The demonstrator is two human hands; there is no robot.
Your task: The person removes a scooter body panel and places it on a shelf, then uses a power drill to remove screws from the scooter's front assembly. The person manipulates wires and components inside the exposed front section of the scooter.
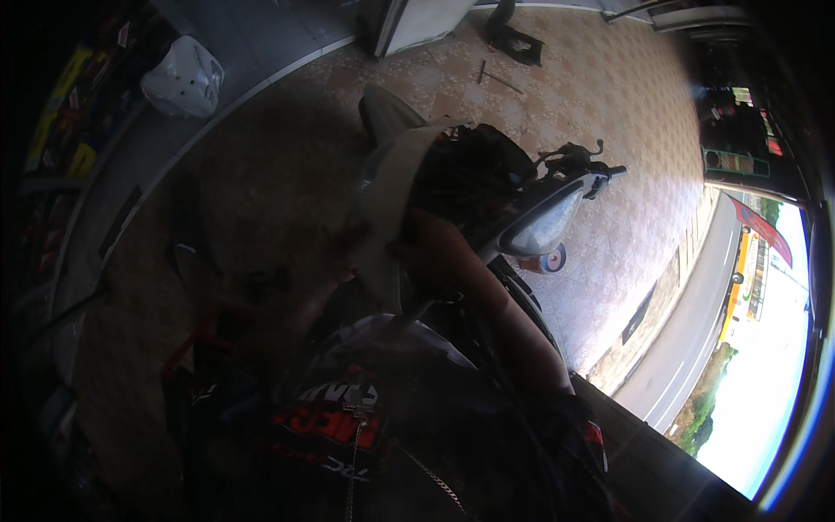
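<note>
A pale curved body panel (383, 204) stands in front of me at the front of a partly stripped motorcycle (474, 170). My right hand (435, 248) is closed on the panel's right side, its forearm coming up from the lower right. At the panel's left edge is my left hand (342, 252), dark and blurred, so its fingers do not show clearly. Just right of my right hand sits a clear light lens (548, 222). A handlebar with a lever (578, 161) sticks out beyond it.
On the tiled floor (600, 96) lie a T-handle wrench (500, 78) and a black part (517, 43). A white plastic cover (185, 78) rests at the left, near dark shelves (65, 113). A round container (552, 259) stands beside the lens. Outside right, a yellow bus (742, 278) is on the road.
</note>
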